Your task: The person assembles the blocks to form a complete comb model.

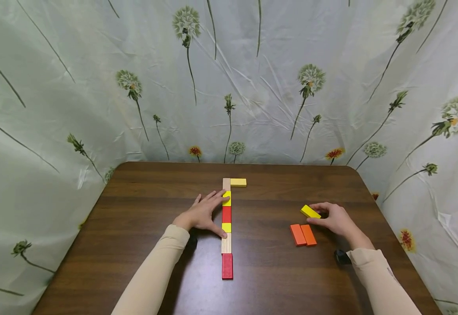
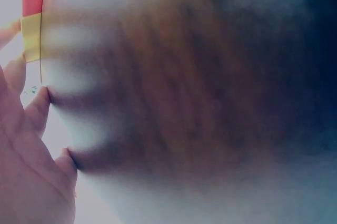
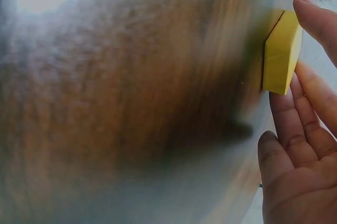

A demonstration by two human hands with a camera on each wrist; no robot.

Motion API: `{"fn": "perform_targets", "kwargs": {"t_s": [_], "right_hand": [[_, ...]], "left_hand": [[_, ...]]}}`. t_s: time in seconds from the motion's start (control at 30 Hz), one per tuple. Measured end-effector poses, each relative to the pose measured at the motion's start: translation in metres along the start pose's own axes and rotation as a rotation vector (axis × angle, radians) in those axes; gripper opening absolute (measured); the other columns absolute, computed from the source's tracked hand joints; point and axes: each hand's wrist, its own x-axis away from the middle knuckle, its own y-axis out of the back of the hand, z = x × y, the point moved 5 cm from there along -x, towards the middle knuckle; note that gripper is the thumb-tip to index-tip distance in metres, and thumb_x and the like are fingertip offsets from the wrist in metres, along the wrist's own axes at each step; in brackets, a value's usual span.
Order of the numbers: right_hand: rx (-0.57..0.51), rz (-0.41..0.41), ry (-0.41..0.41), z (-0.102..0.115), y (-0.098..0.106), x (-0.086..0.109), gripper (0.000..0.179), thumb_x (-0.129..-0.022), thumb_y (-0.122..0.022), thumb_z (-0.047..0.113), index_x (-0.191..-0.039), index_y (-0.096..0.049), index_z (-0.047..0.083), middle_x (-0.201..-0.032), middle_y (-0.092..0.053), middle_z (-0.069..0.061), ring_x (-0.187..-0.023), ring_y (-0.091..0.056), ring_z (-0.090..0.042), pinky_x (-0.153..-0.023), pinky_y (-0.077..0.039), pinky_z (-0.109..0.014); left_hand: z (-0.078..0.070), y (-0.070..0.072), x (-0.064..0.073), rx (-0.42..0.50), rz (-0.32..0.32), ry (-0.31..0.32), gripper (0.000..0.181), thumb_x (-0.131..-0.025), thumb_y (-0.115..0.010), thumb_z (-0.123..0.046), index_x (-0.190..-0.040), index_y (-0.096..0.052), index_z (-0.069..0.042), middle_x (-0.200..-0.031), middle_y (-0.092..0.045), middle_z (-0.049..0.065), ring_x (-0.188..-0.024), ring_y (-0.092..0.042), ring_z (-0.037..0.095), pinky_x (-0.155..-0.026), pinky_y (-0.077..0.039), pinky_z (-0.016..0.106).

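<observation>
With our left hand spread wide, we touch the block row, presumably to keep it aligned. With our right hand, we pinch a yellow block, apparently for control, near two orange blocks.

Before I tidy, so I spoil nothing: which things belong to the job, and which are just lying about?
Likely the job:
row of red, yellow and natural-coloured blocks
pale yellow rectangular block
bright yellow rectangular block in the right hand
two orange rectangular blocks

Only surroundings, nothing loose:
brown wood-grain table
pale flower-print curtain
</observation>
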Motion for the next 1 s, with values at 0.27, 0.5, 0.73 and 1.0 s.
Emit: {"fn": "perform_targets", "kwargs": {"t_s": [0.27, 0.5, 0.73, 1.0], "right_hand": [[-0.035, -0.024, -0.001, -0.004, -0.006, 0.0, 0.068, -0.092, -0.085, 0.044, -0.142, -0.067, 0.002, -0.133, -0.071, -0.025, -0.116, -0.065, -0.039, -0.101, -0.054, -0.058], [-0.054, -0.053, 0.021, -0.004, -0.011, -0.002, 0.065, -0.093, -0.086, 0.04, -0.141, -0.068, 0.001, -0.132, -0.073, -0.025, -0.116, -0.067, -0.039, -0.101, -0.055, -0.057], [-0.069, -0.079, 0.047, -0.003, -0.009, 0.001, 0.057, -0.091, -0.088, 0.034, -0.135, -0.071, 0.001, -0.122, -0.077, -0.02, -0.111, -0.071, -0.034, -0.094, -0.056, -0.045], [-0.04, -0.104, 0.036, -0.013, -0.006, 0.01, 0.051, -0.092, -0.088, 0.03, -0.13, -0.073, 0.0, -0.116, -0.078, -0.018, -0.103, -0.072, -0.03, -0.087, -0.056, -0.034]], "left_hand": [[-0.004, 0.007, 0.007, -0.02, 0.015, 0.029, 0.12, -0.07, -0.094, -0.064, -0.167, -0.04, -0.02, -0.183, -0.016, 0.001, -0.169, -0.013, 0.038, -0.127, -0.004, 0.079], [-0.001, 0.01, 0.01, -0.03, 0.016, 0.048, 0.119, -0.071, -0.094, -0.065, -0.168, -0.039, -0.022, -0.183, -0.016, -0.001, -0.169, -0.013, 0.037, -0.128, -0.004, 0.079], [0.0, 0.012, 0.012, -0.031, 0.008, 0.05, 0.119, -0.071, -0.094, -0.064, -0.168, -0.039, -0.022, -0.183, -0.016, -0.001, -0.169, -0.012, 0.036, -0.128, -0.004, 0.078], [-0.004, 0.005, 0.007, -0.02, 0.012, 0.027, 0.118, -0.071, -0.093, -0.065, -0.168, -0.039, -0.024, -0.183, -0.015, -0.003, -0.169, -0.013, 0.035, -0.128, -0.004, 0.078]]}}
